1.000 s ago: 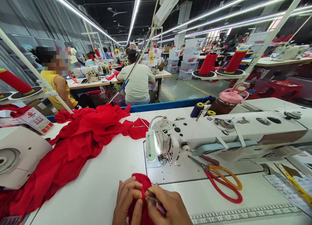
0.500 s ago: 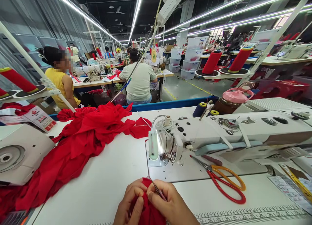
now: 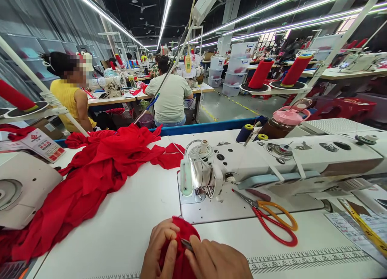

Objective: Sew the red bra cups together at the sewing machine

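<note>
Low in the middle of the head view, my left hand (image 3: 159, 250) pinches a piece of red fabric (image 3: 185, 229) between thumb and fingers. My right hand (image 3: 217, 258) is closed around a slim metal tool (image 3: 186, 244), and its tip touches the cloth beside my left thumb. Most of the tool is hidden by my fingers, so its kind is unclear. Just beyond my hands is the head of a white sewing machine (image 3: 208, 170). Scissors (image 3: 269, 216) with one orange and one red handle lie to the right of my right hand.
A long heap of red fabric (image 3: 99, 170) covers the table's left side. A printed ruler scale (image 3: 302, 259) runs along the front edge. Behind the machine stand a pink-lidded jug (image 3: 287, 119) and dark thread spools (image 3: 244, 133). Two co-workers sit ahead, one in yellow (image 3: 68, 97).
My right hand has turned over, knuckles now up, and the tool points left into the cloth instead of slanting upward. More of the red fabric shows above my fingers. The view has shifted slightly.
</note>
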The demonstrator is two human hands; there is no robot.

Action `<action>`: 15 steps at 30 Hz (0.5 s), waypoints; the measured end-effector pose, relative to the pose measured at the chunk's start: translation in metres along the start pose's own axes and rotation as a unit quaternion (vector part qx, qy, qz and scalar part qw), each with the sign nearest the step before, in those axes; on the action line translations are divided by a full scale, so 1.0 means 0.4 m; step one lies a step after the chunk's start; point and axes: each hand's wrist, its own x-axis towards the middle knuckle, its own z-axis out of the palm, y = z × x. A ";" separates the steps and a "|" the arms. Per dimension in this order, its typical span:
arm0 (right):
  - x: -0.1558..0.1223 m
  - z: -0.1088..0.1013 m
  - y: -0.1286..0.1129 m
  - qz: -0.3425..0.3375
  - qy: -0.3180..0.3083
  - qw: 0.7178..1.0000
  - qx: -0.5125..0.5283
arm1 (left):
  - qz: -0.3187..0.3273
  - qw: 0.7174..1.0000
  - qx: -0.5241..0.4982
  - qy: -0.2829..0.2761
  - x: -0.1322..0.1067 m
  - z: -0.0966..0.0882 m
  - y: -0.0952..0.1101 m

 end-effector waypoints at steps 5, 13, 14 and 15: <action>-0.007 0.006 0.002 -0.011 -0.008 1.000 -0.013 | 0.017 1.000 0.022 0.007 -0.002 0.003 0.001; 0.008 -0.007 0.002 -0.039 0.003 0.998 -0.041 | 0.022 0.999 0.043 0.001 -0.001 0.003 0.003; 0.010 -0.008 0.002 -0.045 0.007 0.998 -0.045 | 0.022 0.999 0.043 -0.002 -0.001 0.003 0.003; 0.011 -0.010 0.002 -0.047 0.008 0.998 -0.049 | 0.022 0.999 0.043 -0.003 -0.002 0.004 0.003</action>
